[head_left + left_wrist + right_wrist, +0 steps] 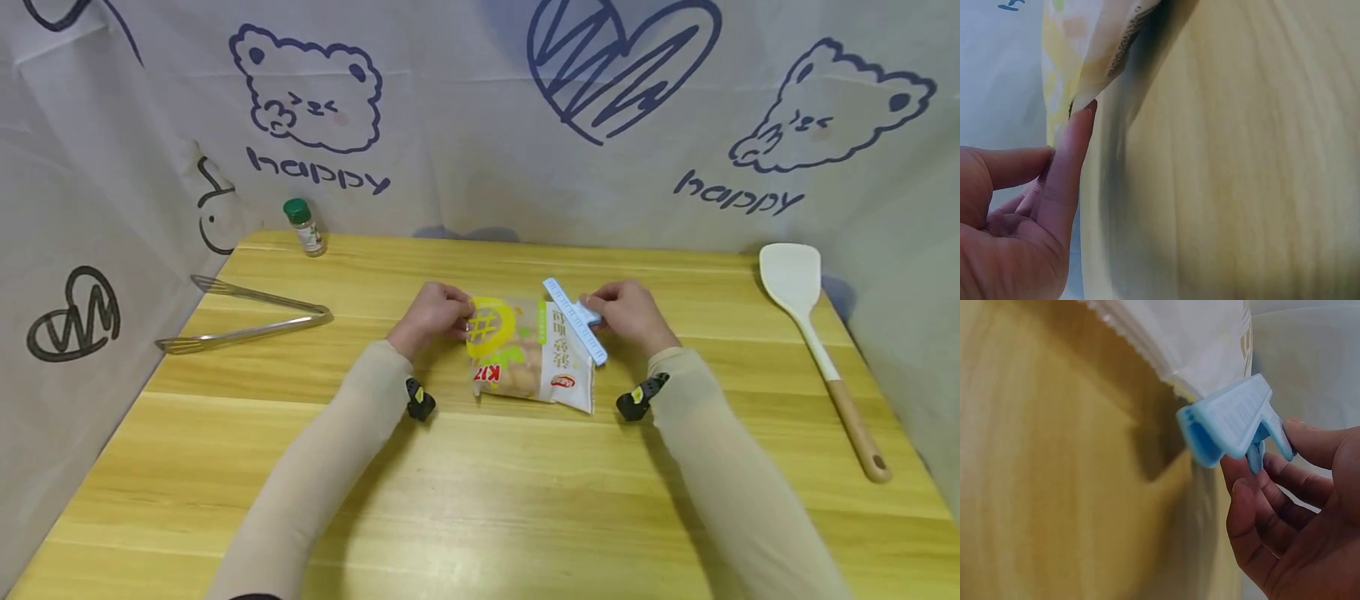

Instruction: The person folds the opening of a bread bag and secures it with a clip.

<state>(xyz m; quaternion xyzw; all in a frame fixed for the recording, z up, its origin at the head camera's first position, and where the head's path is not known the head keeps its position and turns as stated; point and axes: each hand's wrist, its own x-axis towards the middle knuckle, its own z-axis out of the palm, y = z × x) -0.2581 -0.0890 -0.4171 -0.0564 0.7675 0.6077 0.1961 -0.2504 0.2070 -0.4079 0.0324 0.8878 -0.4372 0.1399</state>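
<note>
A printed plastic food bag (517, 354) with pale pieces showing through it is at the middle of the table. My left hand (437, 318) pinches its left edge between thumb and fingers, as the left wrist view also shows at the bag's corner (1063, 103). A light blue bag clip (574, 321) lies slantwise across the bag's upper right end. By its handle my right hand (628, 315) holds the clip, thumb on one side and fingers below. In the right wrist view the clip (1229, 419) sits over the bag's white end (1197, 344).
Metal tongs (247, 325) lie spread at the left. A small green-capped seasoning bottle (304, 227) stands at the back left. Along the right side lies a white spatula (795, 283) with a wooden handle. Drawn-on white cloth (465, 125) surrounds the wooden table (480, 500).
</note>
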